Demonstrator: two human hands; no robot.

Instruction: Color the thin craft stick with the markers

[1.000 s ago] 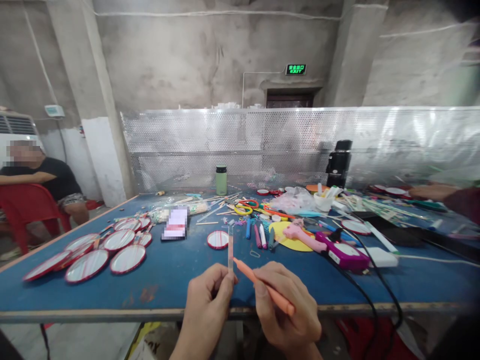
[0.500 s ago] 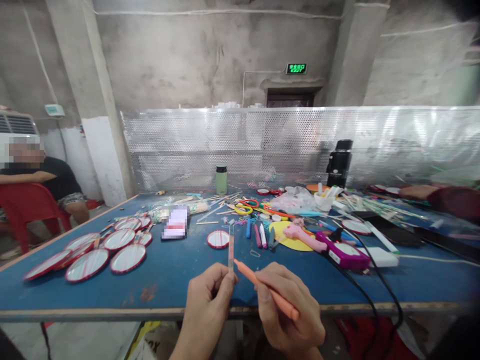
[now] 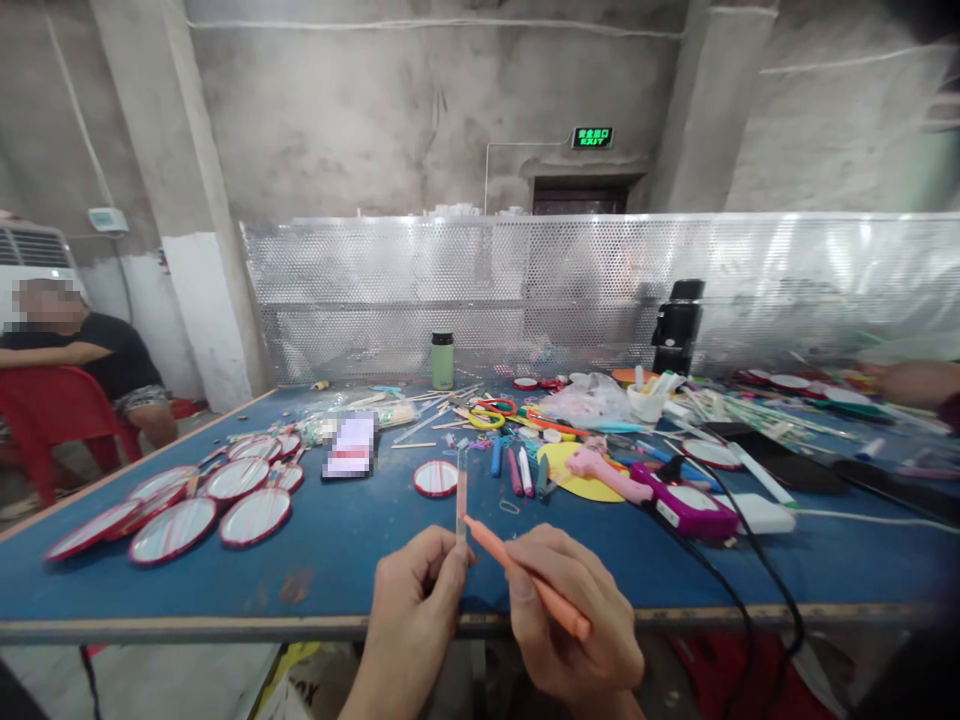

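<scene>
My left hand (image 3: pixel 420 590) pinches the lower end of a flat craft stick (image 3: pixel 462 490), held upright over the table's front edge. Part of the stick's face looks pinkish orange. In my right hand (image 3: pixel 570 610) is an orange marker pen (image 3: pixel 551 595), its tip touching the stick's right side just above my left thumb. Beyond the stick lies a small round red-rimmed disc (image 3: pixel 436 479). Several markers, among them a blue one (image 3: pixel 496 457) and a purple one (image 3: pixel 514 471), lie to the right of it.
Several red-rimmed discs (image 3: pixel 174 531) lie at the left, near a phone (image 3: pixel 351 446). A green bottle (image 3: pixel 442 362) and a black flask (image 3: pixel 679 328) stand at the back. Scissors (image 3: pixel 487 418), a pink glue gun (image 3: pixel 611 474), a purple device (image 3: pixel 686 505) and black cables spread rightward. One person sits far left.
The marker's tip has shifted slightly up and left along the stick, with my right hand following. My left hand stays still. At the far right, another person's arm has drawn back.
</scene>
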